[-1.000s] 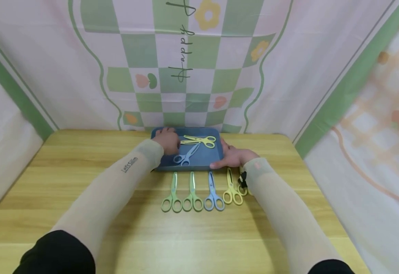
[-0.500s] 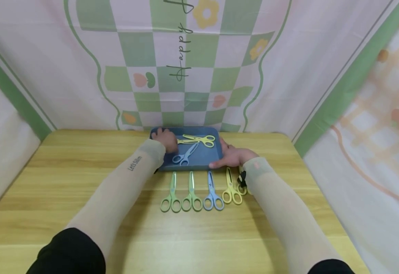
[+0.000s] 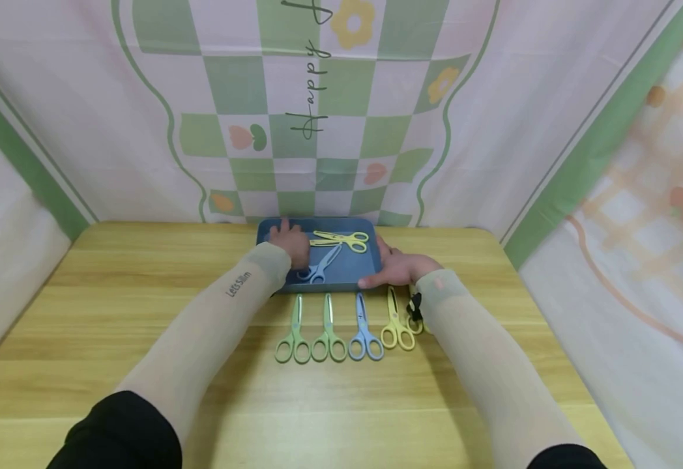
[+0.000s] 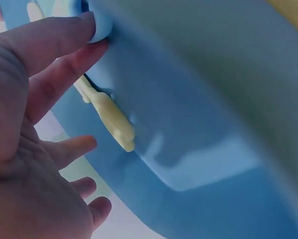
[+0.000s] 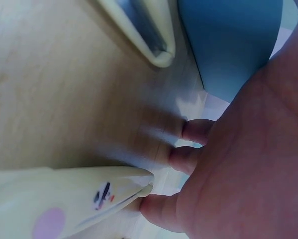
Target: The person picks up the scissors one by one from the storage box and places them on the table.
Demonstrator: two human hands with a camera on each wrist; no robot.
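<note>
My left hand reaches into the blue tray. Its thumb and a finger pinch the light blue handle of a pair of scissors, and the other fingers are spread. In the head view those blue scissors lie slanted on the tray floor, their handles partly behind the hand. Yellow scissors lie farther back in the tray; whether one or two pairs, I cannot tell. Against the tray's right side rests my right hand, its thumb at the front right corner and nothing in its grasp.
Before the tray stands a row of scissors: two green pairs, a blue pair and a yellow pair. Another yellow pair is partly hidden by the right wrist. A patterned curtain hangs behind the wooden table.
My left hand has shifted right and toward me inside the tray, onto the blue scissors' handles. The right hand stays against the tray, which keeps its place.
</note>
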